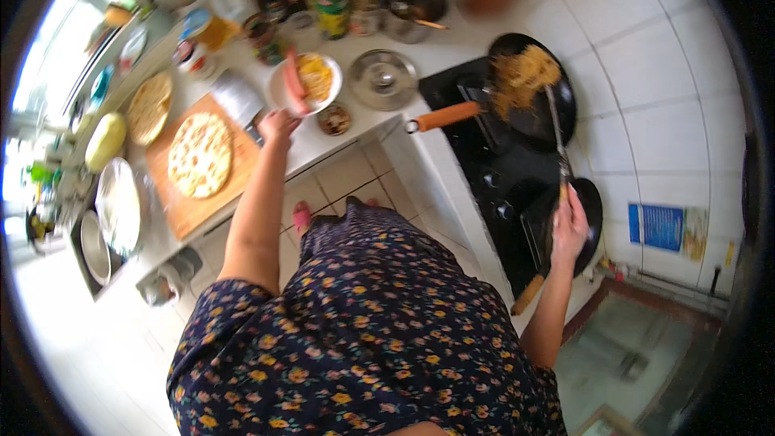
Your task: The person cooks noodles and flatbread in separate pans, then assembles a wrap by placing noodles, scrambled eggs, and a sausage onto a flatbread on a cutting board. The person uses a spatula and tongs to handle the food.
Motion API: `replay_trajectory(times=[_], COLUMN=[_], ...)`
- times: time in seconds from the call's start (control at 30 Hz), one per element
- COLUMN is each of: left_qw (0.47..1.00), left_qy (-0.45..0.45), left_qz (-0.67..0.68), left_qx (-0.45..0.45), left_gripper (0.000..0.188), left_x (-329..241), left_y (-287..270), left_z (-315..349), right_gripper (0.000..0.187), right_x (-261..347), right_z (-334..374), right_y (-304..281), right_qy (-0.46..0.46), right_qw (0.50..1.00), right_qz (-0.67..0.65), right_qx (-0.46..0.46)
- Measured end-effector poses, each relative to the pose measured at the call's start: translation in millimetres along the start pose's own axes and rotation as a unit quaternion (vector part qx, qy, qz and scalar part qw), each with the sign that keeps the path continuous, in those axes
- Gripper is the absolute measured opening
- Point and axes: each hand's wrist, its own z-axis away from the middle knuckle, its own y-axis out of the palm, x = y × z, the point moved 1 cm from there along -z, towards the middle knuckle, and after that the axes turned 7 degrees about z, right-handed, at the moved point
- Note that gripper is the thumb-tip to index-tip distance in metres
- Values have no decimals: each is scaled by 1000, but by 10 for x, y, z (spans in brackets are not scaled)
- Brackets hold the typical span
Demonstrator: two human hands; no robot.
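Observation:
My right hand is closed round the wooden handle of a long metal spatula. Its far end reaches into a black wok holding a heap of yellowish noodle-like shreds. The wok's orange handle points left over the counter edge. At the near side of a white bowl, my left hand has its fingers closed on the rim. Pink sausages and yellow egg lie in the bowl. A small dish of brownish bits sits just right of that hand.
A cleaver and flatbread lie on the wooden board; another flatbread is behind. A glass lid rests beside the black stove. Bottles crowd the back. A second pan is on the near burner.

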Motion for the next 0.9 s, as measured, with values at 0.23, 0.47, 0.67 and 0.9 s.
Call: replay_trajectory(times=[0.23, 0.47, 0.67, 0.9], left_qw=[985, 943, 916, 926], left_qy=[7, -5, -40, -69], left_qz=[-65, -110, -122, -91], left_qx=[158, 315, 380, 360], left_gripper=[16, 23, 23, 23], left_x=[-563, -598, -181, -48], left_y=[100, 1048, 1956, 2278], left_z=[836, 1473, 1822, 1999], right_gripper=[32, 33, 34, 34], right_x=[145, 291, 575, 1051], right_z=[-3, -12, 20, 227], right_y=[-108, -256, -477, -472], right_qy=[0, -7, -42, -71], right_qw=[1000, 999, 998, 995], right_qz=[-8, 43, 53, 52], right_qx=[-11, 1, -7, 37])
